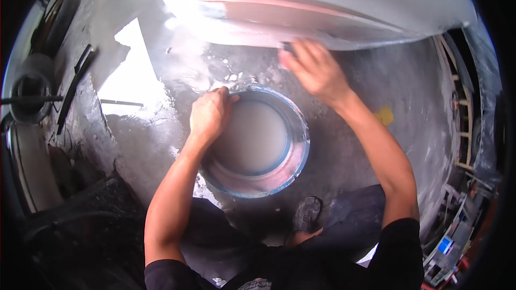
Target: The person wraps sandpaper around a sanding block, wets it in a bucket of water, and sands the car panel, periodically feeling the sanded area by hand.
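Note:
A blue-rimmed bucket (301,153) with cloudy, whitish water (252,134) in it stands on the floor between my legs. My left hand (210,113) is closed over the bucket's far left rim. Beyond the bucket, my right hand (316,70) is raised close to the lower edge of a car body panel (344,16), which has pinkish and pale grey patches. Motion blurs its fingers, which are closed around a small dark pad (288,49). The pad's exact kind is hard to make out, and whether it touches the panel cannot be seen.
The grey floor (349,156) has wet, bright patches. On the left lie a black strip (74,88) and a tyre-like round object (31,88). A yellow piece (384,115) lies right of my forearm. Shelving with assorted items (446,244) lines the right side.

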`<move>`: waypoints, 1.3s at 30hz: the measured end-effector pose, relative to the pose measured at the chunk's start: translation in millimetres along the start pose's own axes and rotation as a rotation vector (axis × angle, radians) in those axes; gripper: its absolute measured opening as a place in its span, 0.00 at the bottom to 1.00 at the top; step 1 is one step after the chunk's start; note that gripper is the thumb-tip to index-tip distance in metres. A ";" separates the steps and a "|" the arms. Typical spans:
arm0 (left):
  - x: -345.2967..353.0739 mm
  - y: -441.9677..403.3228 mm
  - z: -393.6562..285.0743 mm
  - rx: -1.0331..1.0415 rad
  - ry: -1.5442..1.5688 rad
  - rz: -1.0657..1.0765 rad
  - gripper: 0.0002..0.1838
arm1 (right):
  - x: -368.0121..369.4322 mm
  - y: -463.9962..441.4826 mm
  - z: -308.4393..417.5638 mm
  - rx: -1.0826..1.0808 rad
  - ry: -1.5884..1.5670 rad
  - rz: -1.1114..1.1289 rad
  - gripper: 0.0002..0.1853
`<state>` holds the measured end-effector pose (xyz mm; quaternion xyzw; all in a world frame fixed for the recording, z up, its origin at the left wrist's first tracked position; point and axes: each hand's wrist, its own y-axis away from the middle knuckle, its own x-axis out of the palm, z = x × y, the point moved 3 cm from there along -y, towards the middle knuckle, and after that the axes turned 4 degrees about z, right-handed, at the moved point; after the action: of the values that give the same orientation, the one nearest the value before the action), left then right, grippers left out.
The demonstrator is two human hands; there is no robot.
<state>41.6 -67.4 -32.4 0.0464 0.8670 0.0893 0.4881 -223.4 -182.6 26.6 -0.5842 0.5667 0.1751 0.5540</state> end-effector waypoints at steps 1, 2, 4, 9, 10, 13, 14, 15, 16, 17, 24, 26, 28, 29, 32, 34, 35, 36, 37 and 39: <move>-4.3 0.6 -4.0 -0.030 -0.019 0.018 0.20 | 6.5 -5.5 3.6 -0.020 -0.004 -0.009 0.22; -4.4 2.5 -1.5 -0.039 -0.016 0.016 0.20 | 12.1 -5.4 10.5 0.002 0.011 -0.016 0.22; -3.1 0.0 -1.6 -0.034 -0.009 0.032 0.21 | 19.7 -24.2 28.2 0.040 0.036 -0.024 0.21; -0.3 2.6 1.4 0.003 -0.013 0.032 0.20 | 27.4 -63.5 41.9 -0.068 -0.036 -0.021 0.22; -0.8 1.6 3.4 0.004 0.007 0.013 0.20 | 19.0 -45.1 30.1 -0.082 -0.035 -0.014 0.22; -4.4 1.5 -3.0 -0.007 -0.022 0.006 0.20 | 2.0 -17.1 2.4 0.010 -0.009 -0.034 0.20; -3.9 2.0 -3.3 -0.002 -0.022 0.009 0.20 | 10.6 -18.5 9.8 0.016 -0.008 -0.039 0.20; -3.1 1.0 -3.7 0.003 -0.019 0.012 0.20 | 14.2 -24.8 17.7 0.029 -0.001 -0.045 0.20; -4.1 -0.5 -2.9 0.003 -0.020 0.008 0.20 | 19.0 -47.0 30.8 0.036 0.006 -0.050 0.20; -4.6 -0.5 -1.7 0.007 -0.027 0.008 0.20 | 26.0 -77.1 49.4 0.004 0.002 -0.021 0.21; 0.1 0.2 4.8 0.036 0.024 -0.014 0.21 | -11.2 -7.4 -2.9 -0.009 0.002 -0.020 0.21; -1.4 0.1 1.9 0.040 0.002 -0.012 0.21 | 6.7 -10.4 8.7 0.007 0.006 -0.016 0.22; -4.9 -3.5 -2.9 0.028 -0.020 0.029 0.21 | 20.7 -42.4 31.3 0.039 0.014 -0.017 0.23; -4.7 -3.1 -4.5 0.039 -0.030 0.031 0.21 | 27.7 -71.9 51.4 0.014 -0.041 0.002 0.23; -3.1 -3.1 0.3 0.022 -0.006 0.028 0.21 | 4.1 -91.9 57.1 0.064 -0.214 0.073 0.23; -2.9 -1.6 5.3 0.052 0.028 0.012 0.21 | -20.2 -79.4 60.3 0.216 -0.563 0.286 0.23; -2.2 -1.0 7.2 0.045 0.043 0.007 0.21 | -35.8 -57.2 60.4 0.326 -0.772 0.444 0.24; -2.1 -2.4 8.0 0.042 0.047 0.012 0.21 | -39.7 -38.4 66.9 0.279 -0.940 0.610 0.23; -2.5 -4.0 8.2 0.042 0.047 0.019 0.21 | -35.0 -18.5 79.6 0.234 -1.105 0.775 0.23; -2.8 -3.5 5.9 0.030 0.058 0.046 0.20 | -11.6 3.7 126.4 0.316 -1.057 0.979 0.15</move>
<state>48.1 -70.7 -33.7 0.0709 0.8808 0.0888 0.4597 -176.6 -69.3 -6.4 -0.0150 0.4384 0.5769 0.6891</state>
